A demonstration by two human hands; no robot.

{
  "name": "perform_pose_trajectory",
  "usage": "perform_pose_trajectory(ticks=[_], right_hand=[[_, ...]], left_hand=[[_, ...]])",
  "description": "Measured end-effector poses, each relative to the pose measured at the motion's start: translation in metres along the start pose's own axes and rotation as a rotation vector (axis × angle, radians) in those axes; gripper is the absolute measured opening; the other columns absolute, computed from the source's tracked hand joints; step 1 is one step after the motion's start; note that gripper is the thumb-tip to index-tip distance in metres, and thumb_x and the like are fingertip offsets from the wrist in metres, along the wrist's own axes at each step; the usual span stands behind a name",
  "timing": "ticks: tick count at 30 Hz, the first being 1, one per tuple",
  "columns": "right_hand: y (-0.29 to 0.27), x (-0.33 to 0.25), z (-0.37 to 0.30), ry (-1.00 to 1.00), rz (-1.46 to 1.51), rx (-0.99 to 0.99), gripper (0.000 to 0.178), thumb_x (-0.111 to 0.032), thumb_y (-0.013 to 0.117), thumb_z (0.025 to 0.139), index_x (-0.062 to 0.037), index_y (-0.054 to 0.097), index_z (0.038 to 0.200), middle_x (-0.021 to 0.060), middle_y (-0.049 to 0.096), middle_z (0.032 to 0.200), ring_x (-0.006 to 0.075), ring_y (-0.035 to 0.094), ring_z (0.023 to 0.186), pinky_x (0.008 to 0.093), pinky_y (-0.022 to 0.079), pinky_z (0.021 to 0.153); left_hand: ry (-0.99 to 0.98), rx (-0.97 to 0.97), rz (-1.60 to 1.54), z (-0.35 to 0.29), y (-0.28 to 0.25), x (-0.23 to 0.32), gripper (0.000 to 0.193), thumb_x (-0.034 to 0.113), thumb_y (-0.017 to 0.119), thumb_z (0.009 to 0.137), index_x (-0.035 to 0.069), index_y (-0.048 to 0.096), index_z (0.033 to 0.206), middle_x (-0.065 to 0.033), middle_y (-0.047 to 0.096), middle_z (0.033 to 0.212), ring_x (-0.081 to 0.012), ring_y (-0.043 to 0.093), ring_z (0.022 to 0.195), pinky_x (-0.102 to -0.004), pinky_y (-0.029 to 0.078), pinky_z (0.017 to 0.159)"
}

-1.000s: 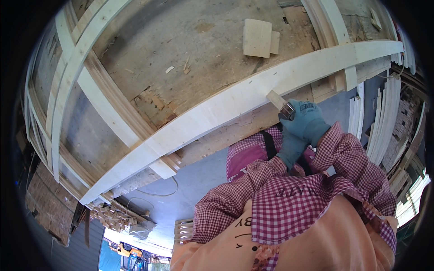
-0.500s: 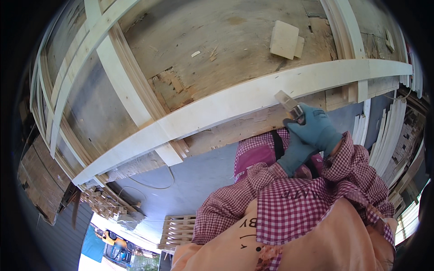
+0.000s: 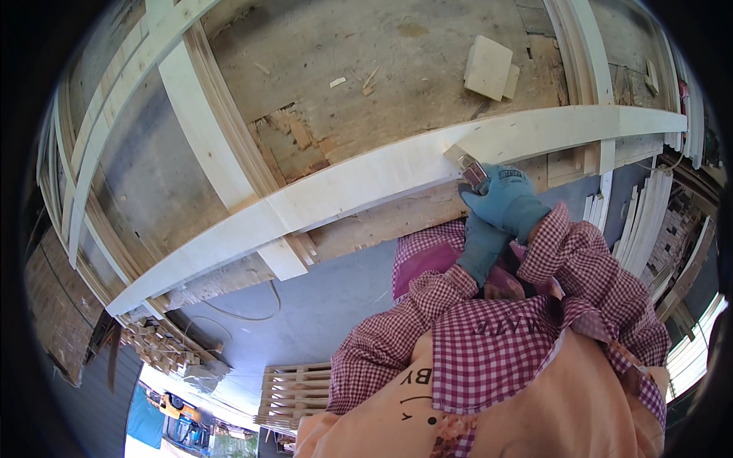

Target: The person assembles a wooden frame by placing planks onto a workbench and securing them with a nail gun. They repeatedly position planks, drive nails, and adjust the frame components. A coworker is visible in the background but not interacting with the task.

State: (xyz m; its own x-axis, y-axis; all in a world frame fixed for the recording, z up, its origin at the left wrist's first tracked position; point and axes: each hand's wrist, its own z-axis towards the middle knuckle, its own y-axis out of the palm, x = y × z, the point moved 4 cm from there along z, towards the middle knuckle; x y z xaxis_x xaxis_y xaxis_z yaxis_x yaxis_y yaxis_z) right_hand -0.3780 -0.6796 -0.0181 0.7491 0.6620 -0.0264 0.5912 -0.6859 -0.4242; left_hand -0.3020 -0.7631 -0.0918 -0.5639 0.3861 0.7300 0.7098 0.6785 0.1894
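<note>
My right hand, in a blue-green glove, is closed around a flat hand tool with a wide pale end and a shiny metal collar. Its handle is hidden in the glove, and I cannot tell whether it is a scraper or a flat brush. That pale end lies over the near edge of a long white board, touching it or just above it. Under the right wrist, close to my body, is my gloved left hand; its fingers are hidden behind the right hand.
The board lies across stacked wooden crosspieces on a worn tabletop. Two small wood blocks and scattered chips lie beyond it. Long white strips stand at the right. A slatted pallet is at lower left.
My right hand and the tool have moved left and slightly up, so the pale end now reaches further over the board. My left hand has moved slightly left too. The view has shifted slightly.
</note>
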Motion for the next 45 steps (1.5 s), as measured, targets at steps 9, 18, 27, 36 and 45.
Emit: perform_pose_trajectory(ticks=[9,18,27,36,45], right_hand=[[-0.021,0.001,-0.019,-0.018,0.175,0.086,0.073,-0.064,0.056,0.075,0.0019,0.056,0.107,0.0222,0.064,0.101,0.0356,0.062,0.096,0.0401,0.047,0.088],[-0.021,0.003,0.002,-0.023,-0.024,0.070,0.062,-0.055,0.056,0.079,-0.0008,0.056,0.110,0.0201,0.064,0.103,0.0325,0.062,0.099,0.0391,0.046,0.089],[-0.022,0.007,0.004,-0.027,0.041,0.005,0.051,-0.045,0.055,0.079,-0.0049,0.059,0.111,0.0182,0.064,0.107,0.0309,0.062,0.102,0.0387,0.046,0.090],[-0.010,0.040,-0.021,-0.213,0.382,0.248,0.046,-0.036,0.064,0.077,0.0001,0.057,0.104,0.0201,0.064,0.095,0.0323,0.063,0.089,0.0369,0.048,0.079],[-0.045,0.088,-0.042,-0.308,0.472,0.366,0.040,-0.017,0.067,0.075,-0.0008,0.054,0.109,0.0163,0.060,0.088,0.0256,0.059,0.079,0.0352,0.048,0.073]], left_hand=[[-0.040,-0.060,-0.444,-0.016,0.009,0.019,0.072,0.012,0.075,0.072,0.001,0.034,0.131,-0.0144,0.048,0.125,-0.0240,0.049,0.114,-0.0351,0.047,0.092],[0.076,-0.077,-0.595,0.015,0.044,-0.037,0.045,0.016,0.053,0.091,0.001,0.038,0.130,-0.0143,0.049,0.124,-0.0222,0.049,0.114,-0.0322,0.045,0.093],[-0.051,-0.266,-0.054,0.011,0.017,-0.053,0.040,0.019,0.038,0.100,0.005,0.030,0.136,-0.0107,0.044,0.131,-0.0210,0.046,0.117,-0.0299,0.041,0.098],[0.081,-0.493,0.038,-0.035,-0.044,0.080,0.069,0.030,0.074,0.075,0.002,0.044,0.130,-0.0150,0.054,0.123,-0.0305,0.054,0.110,-0.0357,0.044,0.093],[0.533,0.385,1.205,0.046,-0.113,0.132,0.063,0.052,0.069,0.070,0.007,0.057,0.114,-0.0126,0.057,0.109,-0.0299,0.051,0.108,-0.0516,0.019,0.107]])
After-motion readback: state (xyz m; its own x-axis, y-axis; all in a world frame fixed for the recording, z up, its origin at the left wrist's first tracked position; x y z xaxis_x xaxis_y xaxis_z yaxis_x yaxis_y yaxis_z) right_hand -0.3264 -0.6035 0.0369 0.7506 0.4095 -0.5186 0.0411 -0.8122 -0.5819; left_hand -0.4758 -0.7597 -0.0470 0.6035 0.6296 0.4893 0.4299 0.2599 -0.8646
